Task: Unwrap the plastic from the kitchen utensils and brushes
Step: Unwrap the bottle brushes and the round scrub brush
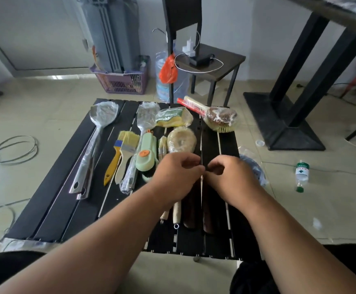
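While both hands meet over the black slatted table (52, 200), I judge I am starting a wrap: left hand (178, 179) and right hand (230, 177) have fingertips pinched together, though on what I cannot tell; beneath the grip lie dark-handled utensils (190, 211), long axis running toward me, handles nearest; next I need a loose plastic edge

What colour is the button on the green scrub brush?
Orange, on the pale green scrub brush; head view shows it.
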